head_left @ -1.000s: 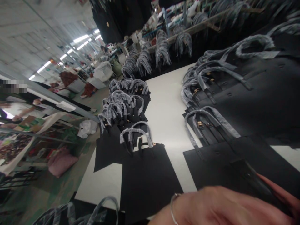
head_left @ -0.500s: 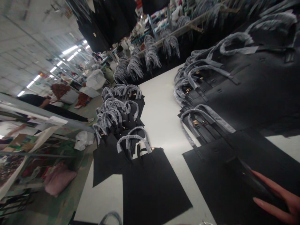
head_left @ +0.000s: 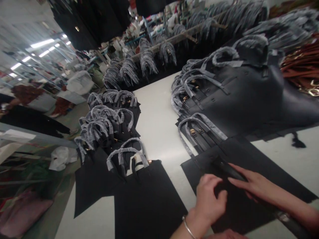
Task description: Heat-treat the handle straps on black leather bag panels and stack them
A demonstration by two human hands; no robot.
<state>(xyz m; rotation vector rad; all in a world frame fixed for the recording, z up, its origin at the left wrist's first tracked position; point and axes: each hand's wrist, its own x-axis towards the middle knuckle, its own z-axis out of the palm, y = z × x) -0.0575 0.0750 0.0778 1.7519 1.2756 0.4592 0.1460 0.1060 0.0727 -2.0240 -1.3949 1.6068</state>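
Observation:
A flat black bag panel [head_left: 234,212] lies on the white table, its wrapped handle [head_left: 211,124] curving up at the far edge beside gold hardware [head_left: 193,132]. Over this panel, my right hand [head_left: 251,181] is closed round a dark strap-like piece [head_left: 226,166]. Left of it is my left hand [head_left: 211,197], wearing a silver bangle, with its fingers curled in; whether they hold anything is hidden. Another black panel [head_left: 147,199] with wrapped handles [head_left: 127,151] lies to the left.
Black panels with wrapped handles [head_left: 104,119] are piled at the left and more [head_left: 194,86] at the right. Brown straps with gold buckles [head_left: 304,66] lie far right. A person's dark-clothed legs [head_left: 35,119] show beyond the table at left.
My left hand has come into view from below. My right hand has moved left and up with the dark piece. The view has turned right, showing the brown straps.

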